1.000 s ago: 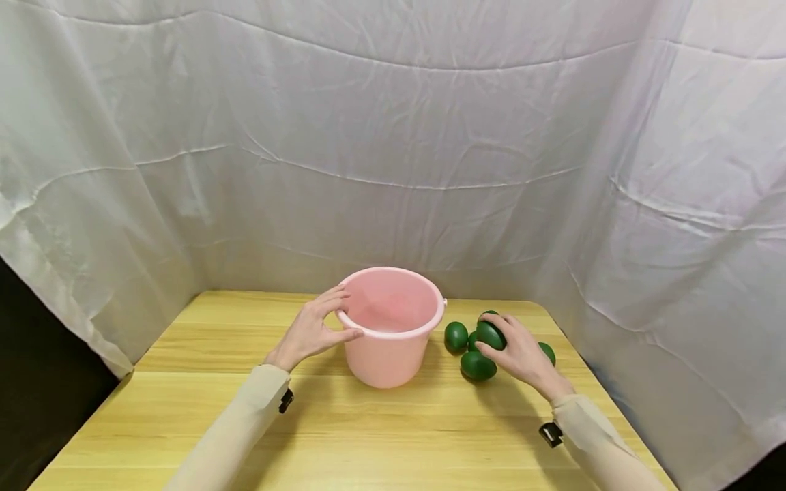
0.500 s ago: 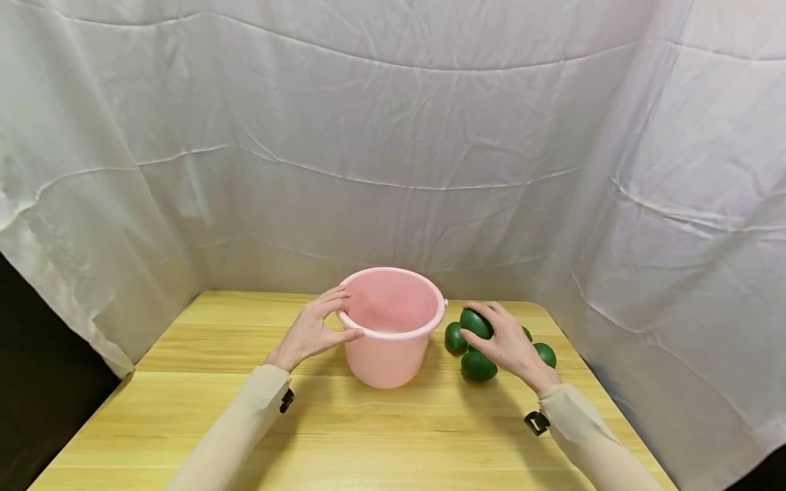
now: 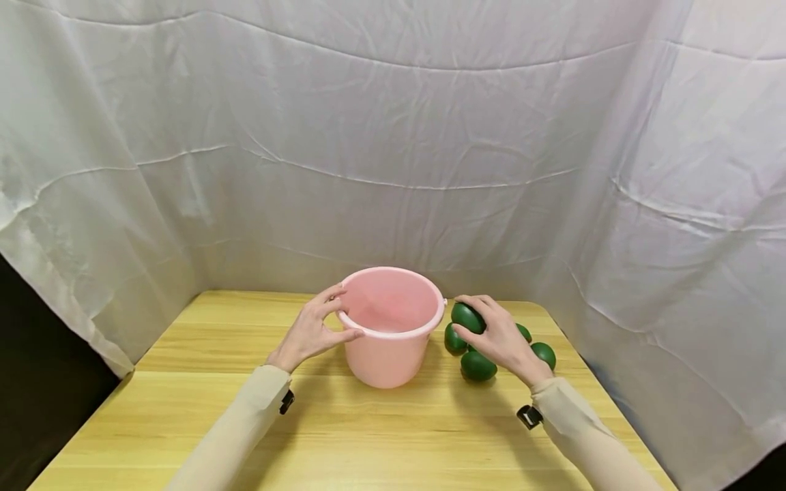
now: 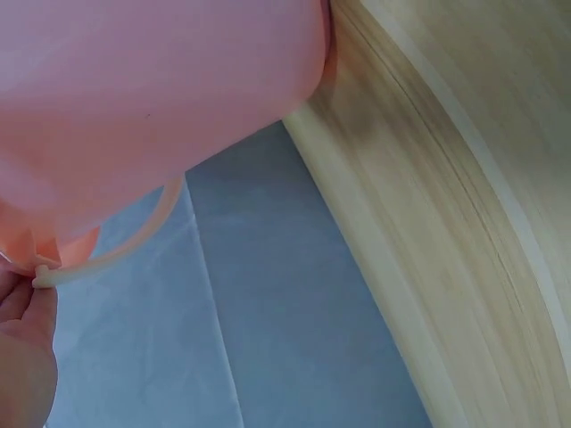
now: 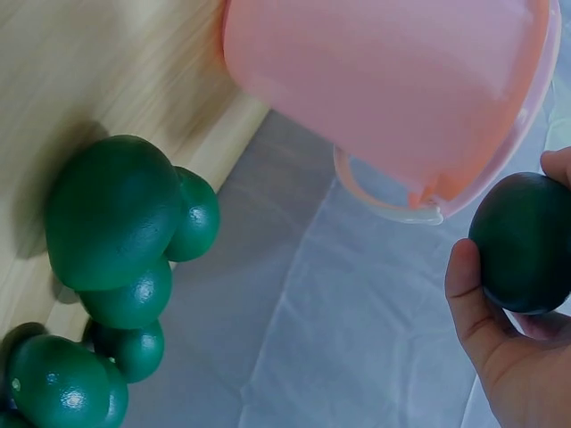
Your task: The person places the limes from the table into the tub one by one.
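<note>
A pink bucket (image 3: 388,361) stands upright on the table, its wide mouth facing up. My left hand (image 3: 309,332) grips the left side of its rim, thumb at the front and fingers over the edge. In the left wrist view, fingers (image 4: 37,312) pinch the rim by the handle joint. My right hand (image 3: 505,339) holds a dark green avocado (image 3: 469,318) in the air, right of the bucket and apart from it. Thumb and fingers wrap this avocado (image 5: 522,245) in the right wrist view. Below lie several more avocados, including a near one (image 3: 478,367).
The wooden table (image 3: 368,436) has its far edge close behind the bucket. The bucket's pale handle (image 5: 379,207) hangs down on the far side. Another avocado (image 3: 544,354) lies at the right, near my wrist. Light grey curtains (image 3: 393,136) surround the back and sides.
My right hand has lifted the avocado from the group and carried it left and up toward the bucket. The left hand stays on the rim, with only a small finger shift.
</note>
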### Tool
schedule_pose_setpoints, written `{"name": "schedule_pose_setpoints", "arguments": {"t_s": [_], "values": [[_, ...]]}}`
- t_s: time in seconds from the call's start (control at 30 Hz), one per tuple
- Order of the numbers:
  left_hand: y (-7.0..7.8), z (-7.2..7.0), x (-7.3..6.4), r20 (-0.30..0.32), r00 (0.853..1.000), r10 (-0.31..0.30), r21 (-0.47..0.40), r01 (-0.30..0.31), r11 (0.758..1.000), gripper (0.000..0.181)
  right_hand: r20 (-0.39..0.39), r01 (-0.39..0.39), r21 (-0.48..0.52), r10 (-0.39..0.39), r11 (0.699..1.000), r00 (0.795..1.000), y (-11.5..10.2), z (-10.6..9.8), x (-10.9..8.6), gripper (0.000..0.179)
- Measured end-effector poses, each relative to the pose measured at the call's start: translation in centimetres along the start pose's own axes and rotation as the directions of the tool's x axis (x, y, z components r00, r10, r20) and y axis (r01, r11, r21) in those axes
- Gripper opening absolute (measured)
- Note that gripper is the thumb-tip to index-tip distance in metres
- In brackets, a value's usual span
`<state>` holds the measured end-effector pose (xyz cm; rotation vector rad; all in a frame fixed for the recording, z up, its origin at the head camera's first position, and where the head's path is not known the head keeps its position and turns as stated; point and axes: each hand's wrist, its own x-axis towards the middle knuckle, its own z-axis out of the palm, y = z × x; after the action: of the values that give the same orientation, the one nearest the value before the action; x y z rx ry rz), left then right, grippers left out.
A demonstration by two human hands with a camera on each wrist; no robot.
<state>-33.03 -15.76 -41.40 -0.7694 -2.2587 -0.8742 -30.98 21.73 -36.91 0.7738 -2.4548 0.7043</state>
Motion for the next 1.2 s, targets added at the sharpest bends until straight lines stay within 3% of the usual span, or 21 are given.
{"name": "schedule_pose_setpoints", "arguments": {"t_s": [0.23, 0.47, 0.63, 0.87, 1.03, 1.2], "values": [[0.1, -0.2, 0.1, 0.0, 1.0, -0.009, -0.014, 0.009, 1.0, 0.055, -0.003, 0.022, 0.025, -0.022, 0.999, 1.0, -0.5, -0.1, 0.6, 0.052], [0.2, -0.5, 0.1, 0.027, 0.999, 0.021, 0.022, -0.022, 1.0, 0.047, 0.002, 0.037, 0.044, -0.037, 0.998, 0.999, -1.2, 0.0, 1.2, 0.051], [0.3, -0.6, 0.0, -0.016, 0.994, 0.11, 0.039, -0.109, 0.993, 0.047, -0.003, 0.046, 0.05, -0.046, 0.998, 0.999, -1.4, 0.2, 1.4, 0.05], [0.7, -0.9, 0.1, -0.095, 0.959, 0.268, 0.083, -0.261, 0.962, 0.041, -0.035, 0.068, 0.082, -0.065, 0.994, 0.997, -1.9, 0.2, 2.1, 0.05], [0.8, -1.1, -0.1, -0.101, 0.942, 0.319, 0.118, -0.307, 0.944, 0.036, -0.011, 0.058, 0.093, -0.057, 0.994, 0.998, -2.5, 0.5, 2.6, 0.053], [1.1, -1.2, -0.1, -0.085, 0.944, 0.319, 0.126, -0.307, 0.943, 0.034, 0.008, 0.069, 0.122, -0.07, 0.99, 0.998, -3.1, 0.7, 3.4, 0.054]]}}
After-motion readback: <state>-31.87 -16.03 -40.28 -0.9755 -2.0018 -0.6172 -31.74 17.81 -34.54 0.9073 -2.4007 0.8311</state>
